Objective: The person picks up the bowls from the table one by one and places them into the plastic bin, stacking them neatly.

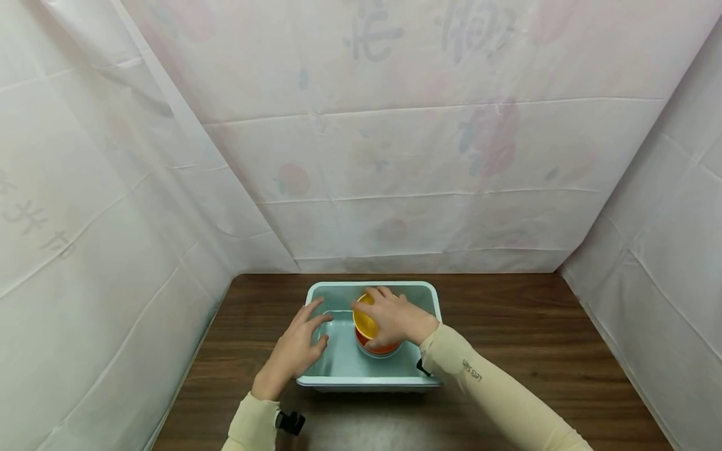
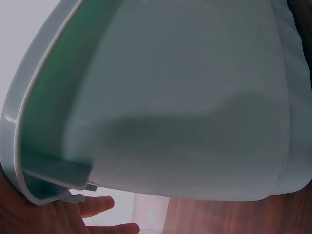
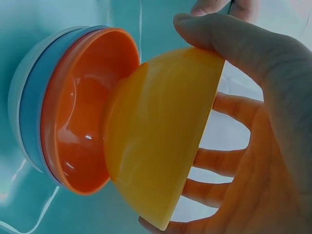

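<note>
My right hand (image 1: 389, 316) grips a yellow bowl (image 3: 161, 131) by its rim, thumb on one side and fingers spread along the other. The yellow bowl is tilted, its underside at the mouth of an orange bowl (image 3: 80, 117). That orange bowl tops a nested stack, with a red edge, a blue bowl (image 3: 33, 97) and a whitish bowl (image 3: 17, 92) beneath. The stack sits inside a pale blue plastic tub (image 1: 369, 381). My left hand (image 1: 296, 347) hovers at the tub's left side, fingers spread and holding nothing; its fingers (image 2: 114, 229) partly show beyond the tub's rim in the left wrist view.
The tub stands on a dark wood-grain table (image 1: 507, 326), near its back edge. White sheets with faded fruit prints hang behind (image 1: 423, 163) and along both sides. A black strap device (image 1: 290, 423) is worn at the left wrist.
</note>
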`<state>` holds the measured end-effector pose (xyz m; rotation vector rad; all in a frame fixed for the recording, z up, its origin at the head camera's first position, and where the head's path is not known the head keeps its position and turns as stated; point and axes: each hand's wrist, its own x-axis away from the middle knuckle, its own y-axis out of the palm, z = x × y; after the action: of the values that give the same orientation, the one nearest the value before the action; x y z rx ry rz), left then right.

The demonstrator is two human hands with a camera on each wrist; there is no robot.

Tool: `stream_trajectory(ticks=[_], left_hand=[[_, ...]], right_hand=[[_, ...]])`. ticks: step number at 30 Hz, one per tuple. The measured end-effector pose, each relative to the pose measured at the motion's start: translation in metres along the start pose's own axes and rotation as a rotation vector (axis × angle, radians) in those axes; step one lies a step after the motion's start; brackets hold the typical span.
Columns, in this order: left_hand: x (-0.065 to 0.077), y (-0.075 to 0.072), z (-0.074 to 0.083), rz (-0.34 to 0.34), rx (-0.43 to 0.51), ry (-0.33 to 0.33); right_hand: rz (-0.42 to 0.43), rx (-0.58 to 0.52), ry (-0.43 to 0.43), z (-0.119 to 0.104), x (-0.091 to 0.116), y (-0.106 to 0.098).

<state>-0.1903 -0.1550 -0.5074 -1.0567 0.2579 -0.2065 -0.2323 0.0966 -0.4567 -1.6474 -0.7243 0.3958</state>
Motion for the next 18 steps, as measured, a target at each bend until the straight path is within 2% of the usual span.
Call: stream_trajectory(ticks=[18], left_hand=[[-0.0001,0.001,-0.0006,0.011,-0.014,0.008]], right_hand=[[-0.005,0.073,-0.033,0.0033,-0.0029,0.009]])
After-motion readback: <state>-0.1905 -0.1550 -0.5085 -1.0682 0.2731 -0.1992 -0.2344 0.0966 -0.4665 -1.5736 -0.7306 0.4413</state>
